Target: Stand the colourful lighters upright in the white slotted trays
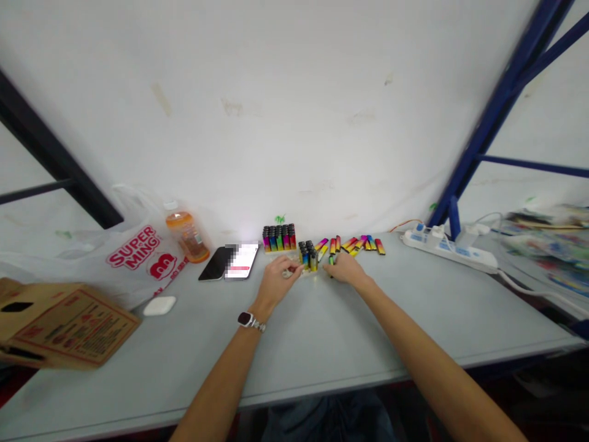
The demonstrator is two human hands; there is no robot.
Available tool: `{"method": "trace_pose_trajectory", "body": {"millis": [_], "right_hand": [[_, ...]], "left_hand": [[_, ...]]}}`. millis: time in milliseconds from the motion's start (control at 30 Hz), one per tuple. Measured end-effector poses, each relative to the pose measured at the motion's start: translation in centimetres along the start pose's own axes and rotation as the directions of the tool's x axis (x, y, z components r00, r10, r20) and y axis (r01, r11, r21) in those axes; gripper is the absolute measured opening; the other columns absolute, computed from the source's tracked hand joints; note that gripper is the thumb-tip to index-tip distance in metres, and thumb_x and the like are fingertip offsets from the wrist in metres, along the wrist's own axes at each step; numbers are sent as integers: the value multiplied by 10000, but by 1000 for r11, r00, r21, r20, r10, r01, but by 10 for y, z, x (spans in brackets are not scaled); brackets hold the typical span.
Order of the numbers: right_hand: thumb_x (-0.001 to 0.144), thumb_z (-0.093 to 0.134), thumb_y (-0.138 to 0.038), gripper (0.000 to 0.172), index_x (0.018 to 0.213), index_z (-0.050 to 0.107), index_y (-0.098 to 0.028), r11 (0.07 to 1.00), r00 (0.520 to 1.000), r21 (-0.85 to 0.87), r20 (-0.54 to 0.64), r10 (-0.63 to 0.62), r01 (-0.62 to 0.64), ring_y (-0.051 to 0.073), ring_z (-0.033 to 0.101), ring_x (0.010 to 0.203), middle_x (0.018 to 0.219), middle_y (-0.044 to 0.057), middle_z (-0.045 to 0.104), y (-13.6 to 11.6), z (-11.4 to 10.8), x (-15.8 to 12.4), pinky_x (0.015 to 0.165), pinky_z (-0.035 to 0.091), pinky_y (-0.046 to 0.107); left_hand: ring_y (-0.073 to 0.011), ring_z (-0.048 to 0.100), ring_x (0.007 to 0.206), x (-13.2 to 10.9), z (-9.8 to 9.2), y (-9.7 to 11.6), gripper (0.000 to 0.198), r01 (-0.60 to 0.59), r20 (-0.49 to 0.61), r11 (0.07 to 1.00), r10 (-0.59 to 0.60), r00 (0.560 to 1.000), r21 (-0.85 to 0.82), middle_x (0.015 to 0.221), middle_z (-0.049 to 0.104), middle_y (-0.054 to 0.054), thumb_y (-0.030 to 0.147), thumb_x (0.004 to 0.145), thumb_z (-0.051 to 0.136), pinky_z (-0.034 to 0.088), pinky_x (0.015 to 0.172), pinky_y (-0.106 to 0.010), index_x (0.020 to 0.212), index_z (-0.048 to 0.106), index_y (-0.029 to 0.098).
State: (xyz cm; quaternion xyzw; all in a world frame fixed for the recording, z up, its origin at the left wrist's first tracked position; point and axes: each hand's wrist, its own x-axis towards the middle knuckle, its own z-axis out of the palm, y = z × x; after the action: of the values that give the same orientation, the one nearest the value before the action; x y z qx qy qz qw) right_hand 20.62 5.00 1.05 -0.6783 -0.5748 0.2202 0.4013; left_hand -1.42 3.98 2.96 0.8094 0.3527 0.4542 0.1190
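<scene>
In the middle of the table, several upright lighters (308,256) with black tops stand close together in what looks like a clear plastic tray (307,274). My left hand (276,279), wearing a watch on its wrist, pinches the near left edge of that tray. Just right of the group, my right hand (346,269) has its fingers closed on a green lighter (331,262), largely covered by them. Behind, a full block of colourful lighters (279,238) stands upright near the wall. Loose lighters (352,244) lie scattered beyond my right hand.
Two phones (242,261) lie left of the lighters. Further left are an orange drink bottle (188,234), a white plastic bag (133,261), a white case (159,306) and a cardboard box (69,325). A power strip (448,250) runs along the right, beside a blue metal frame (488,123).
</scene>
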Motion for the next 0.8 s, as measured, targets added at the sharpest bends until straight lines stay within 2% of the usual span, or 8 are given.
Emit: {"method": "trace_pose_trajectory", "body": {"millis": [67, 133, 233, 300, 433, 600, 700, 800], "right_hand": [[651, 682, -291, 286, 522, 435, -229, 998, 1000, 56, 12, -13, 12, 191, 582, 497, 430, 3, 514, 0, -4, -11, 466, 365, 258], [692, 610, -282, 254, 596, 379, -240, 961, 998, 276, 65, -23, 4, 162, 542, 407, 399, -39, 496, -3, -6, -24, 417, 368, 240], [685, 576, -281, 279, 724, 301, -253, 776, 987, 627, 153, -37, -68, 175, 586, 410, 451, -71, 551, -13, -7, -40, 403, 437, 246], [674, 601, -298, 318, 802, 314, -253, 664, 975, 739, 214, -66, -117, 181, 628, 467, 540, -71, 608, -20, -6, -48, 444, 490, 270], [646, 644, -281, 361, 920, 412, -241, 616, 939, 755, 338, -70, -225, 123, 583, 511, 655, -67, 617, -29, 2, -54, 440, 456, 210], [711, 547, -420, 235, 710, 465, -200, 504, 895, 767, 445, 27, -397, 52, 199, 351, 444, -106, 323, -28, 15, -61, 341, 119, 173], [791, 429, -612, 462, 584, 440, -199, 495, 915, 782, 395, 76, -379, 58, 151, 352, 403, -95, 241, -24, 20, -66, 363, 100, 202], [806, 389, -656, 521, 534, 404, -212, 534, 942, 777, 294, 160, -333, 68, 148, 349, 389, -90, 214, -23, 23, -69, 366, 112, 214]], "left_hand": [[-155, 587, 689, 0, 1, 4, 254, -9, -16, 1000, 9, 1000, -10, 702, 634, -27, 346, 882, 589, 462, 649, -279, 694, 649, 186], [-154, 580, 682, 1, 4, 8, 265, -13, -48, 1000, 13, 999, -8, 690, 627, -24, 351, 883, 586, 459, 645, -280, 679, 634, 188], [-149, 565, 676, 2, 8, 12, 275, -18, -84, 1000, 16, 996, -16, 680, 611, -20, 344, 889, 576, 451, 646, -277, 667, 615, 186], [-143, 550, 667, 1, 10, 14, 273, -32, -82, 999, 30, 996, -30, 670, 595, -15, 331, 895, 569, 440, 641, -273, 668, 606, 183], [-135, 524, 652, -1, 11, 15, 280, -44, -80, 998, 40, 996, -45, 646, 563, -7, 317, 903, 558, 414, 613, -261, 661, 591, 180], [-129, 497, 627, -4, 13, 13, 310, -21, -80, 998, 16, 997, -52, 638, 545, -6, 329, 909, 543, 404, 602, -260, 641, 579, 178], [-127, 478, 606, -6, 18, 12, 330, -11, -37, 998, 9, 999, -66, 630, 540, -8, 344, 915, 530, 405, 593, -262, 636, 585, 179], [-128, 484, 606, -8, 23, 12, 325, -2, 19, 996, 3, 1000, -86, 649, 562, -18, 351, 920, 522, 404, 576, -259, 663, 620, 177]]}}
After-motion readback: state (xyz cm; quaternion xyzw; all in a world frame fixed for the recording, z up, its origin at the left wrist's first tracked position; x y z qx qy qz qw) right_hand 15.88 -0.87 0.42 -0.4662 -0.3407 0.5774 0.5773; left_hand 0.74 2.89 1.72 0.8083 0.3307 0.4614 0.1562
